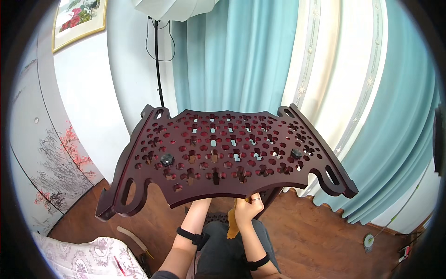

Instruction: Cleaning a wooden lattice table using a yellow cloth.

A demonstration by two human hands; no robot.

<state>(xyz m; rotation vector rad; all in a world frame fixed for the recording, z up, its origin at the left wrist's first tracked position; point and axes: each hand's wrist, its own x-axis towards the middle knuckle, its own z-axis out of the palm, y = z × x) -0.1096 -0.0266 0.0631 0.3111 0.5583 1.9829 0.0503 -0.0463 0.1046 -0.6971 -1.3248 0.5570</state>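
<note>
A dark red-brown wooden music stand desk (223,150), pierced with a pattern of holes and bearing two dark knobs, spans the middle of the view. My right hand (248,209), with a ring on one finger, is closed around a yellow-brown cloth (232,223) just under the desk's near edge. From the left my forearm (197,223) reaches beneath the desk, which hides my left hand. Part of a dark wooden post (271,200) shows under the desk beside my right hand. A lower pierced wooden part (216,218) shows between my forearms.
Blue curtains (240,62) hang behind the desk, with a black lamp stand (158,69) at the back left. A patterned fabric cover (94,258) lies at the lower left. A long-handled duster (132,237) and a round-headed mop (368,240) are near the wooden floor.
</note>
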